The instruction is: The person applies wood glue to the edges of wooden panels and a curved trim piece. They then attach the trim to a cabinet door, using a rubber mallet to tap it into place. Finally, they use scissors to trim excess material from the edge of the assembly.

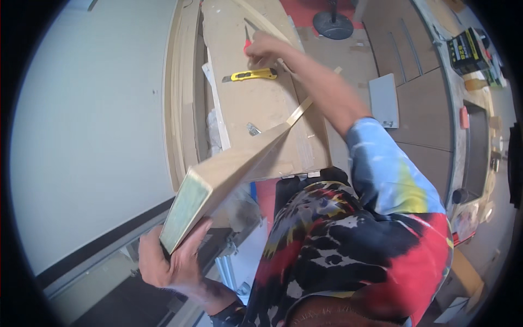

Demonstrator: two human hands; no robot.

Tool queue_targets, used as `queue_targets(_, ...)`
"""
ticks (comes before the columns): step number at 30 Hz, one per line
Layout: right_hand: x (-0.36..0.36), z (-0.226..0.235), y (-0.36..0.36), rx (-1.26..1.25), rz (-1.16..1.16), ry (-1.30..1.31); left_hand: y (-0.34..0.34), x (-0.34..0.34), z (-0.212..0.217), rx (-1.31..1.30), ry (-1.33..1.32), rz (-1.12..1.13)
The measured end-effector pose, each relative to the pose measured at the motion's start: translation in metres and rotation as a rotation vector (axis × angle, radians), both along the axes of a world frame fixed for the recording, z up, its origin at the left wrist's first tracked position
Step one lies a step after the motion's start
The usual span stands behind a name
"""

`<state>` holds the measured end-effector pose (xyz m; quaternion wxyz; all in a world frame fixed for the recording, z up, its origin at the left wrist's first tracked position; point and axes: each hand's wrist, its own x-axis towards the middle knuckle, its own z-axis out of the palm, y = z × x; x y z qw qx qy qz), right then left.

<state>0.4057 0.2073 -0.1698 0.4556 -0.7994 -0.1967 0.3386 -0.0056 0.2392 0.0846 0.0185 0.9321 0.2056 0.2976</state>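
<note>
My left hand (177,261) is wrapped round the near end of a long wooden board (234,163), thick and box-like, with a pale greenish end face. The board slants up and away over the worktable. Stretched out to the far part of the table, my right hand (264,49) is closed on a red-handled tool (247,44) with a thin dark tip; its exact kind is hard to make out. Just below that hand lies a yellow utility knife (253,75) with its blade showing. A small metal piece (253,129) lies closer to the board.
The worktable (239,109) has a worn tan top. Long wooden strips (184,98) stand along its left side by a large white panel (87,109). At the right are cabinets (419,98) and a counter with a sink (475,152). A round black stand base (333,25) is on the floor.
</note>
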Motion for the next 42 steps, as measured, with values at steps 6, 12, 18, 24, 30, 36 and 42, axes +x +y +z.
queue_targets(6,-0.101,0.057,-0.138,0.696,0.117,0.259,0.019,-0.06,-0.014,0.056,-0.143,0.101)
queue_targets(12,-0.204,0.022,-0.205,0.443,0.042,0.688,0.016,-0.088,-0.016,0.07,-0.119,0.099)
queue_targets(18,-0.248,-0.036,-0.197,0.209,0.297,0.653,0.014,-0.134,-0.035,-0.131,-0.393,0.222)
queue_targets(24,-0.245,-0.012,-0.154,0.194,0.33,0.574,-0.002,-0.18,-0.028,-0.042,-0.468,0.278)
queue_targets(30,-0.235,-0.012,-0.122,0.156,0.505,0.626,-0.017,-0.211,-0.028,0.131,-0.457,0.521)
queue_targets(36,-0.236,-0.025,-0.116,0.14,0.577,0.62,-0.023,-0.203,-0.021,0.241,-0.203,0.38)
queue_targets(42,-0.235,-0.031,-0.113,0.196,0.542,0.609,-0.02,-0.201,-0.023,0.266,-0.376,0.446)
